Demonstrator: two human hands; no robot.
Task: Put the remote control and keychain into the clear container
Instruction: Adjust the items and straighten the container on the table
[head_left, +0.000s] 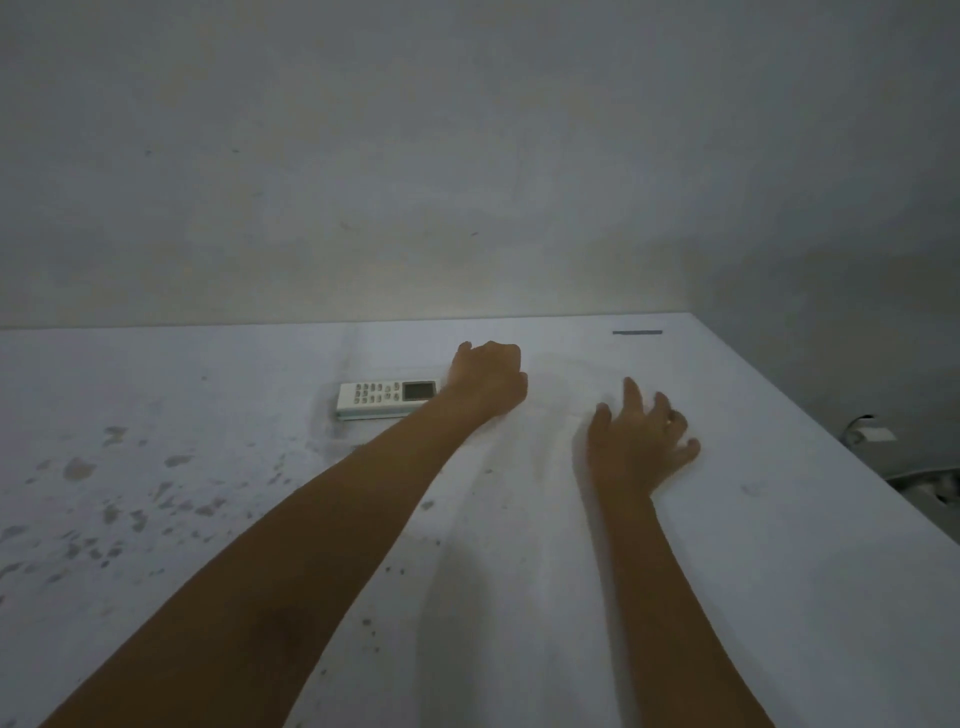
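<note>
A white remote control (384, 398) with a small screen lies flat on the white table (208, 519), its length running left to right. My left hand (488, 379) rests at the remote's right end with its fingers curled into a fist. Anything inside the fist is hidden. My right hand (641, 441) lies on the table to the right, palm down and fingers spread, holding nothing. A ring shows on one finger. I see no keychain, and no clear container that I can make out in the dim light.
The table's far edge meets a plain wall. Its right edge runs diagonally down the frame. A short dark strip (637, 332) lies near the far right corner. Some pale objects (872, 432) sit below, beyond the right edge. Grey stains mark the table's left part.
</note>
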